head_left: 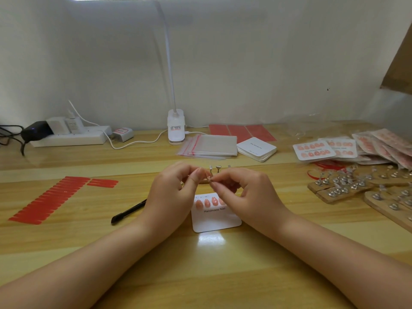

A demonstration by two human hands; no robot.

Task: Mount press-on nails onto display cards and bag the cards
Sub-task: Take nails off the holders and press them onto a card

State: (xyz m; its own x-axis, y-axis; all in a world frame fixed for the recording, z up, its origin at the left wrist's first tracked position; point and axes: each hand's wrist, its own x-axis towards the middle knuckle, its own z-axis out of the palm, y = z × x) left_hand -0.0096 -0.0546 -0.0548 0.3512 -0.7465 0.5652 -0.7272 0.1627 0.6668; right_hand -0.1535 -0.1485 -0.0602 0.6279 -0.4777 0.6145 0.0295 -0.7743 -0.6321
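A pale wall (pixel 245 63) backs a glossy wooden table (pixel 200 264), with a white clip lamp (pixel 176 128) lighting it.

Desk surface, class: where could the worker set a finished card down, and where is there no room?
Bare wood lies between the red strips and the power strip, and along the near edge below the display card. The right side is crowded with nail stands and bagged cards.

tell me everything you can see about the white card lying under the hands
The display card is white with rounded corners, looks like stiff paper, and lies flat on the wooden table, slightly skewed. "Handmade Nail" is printed across its middle. Four pink almond-shaped nails show in a row along its upper part; the lower half is bare. The right hand hovers over its upper right corner, hiding it; whether it touches is unclear.
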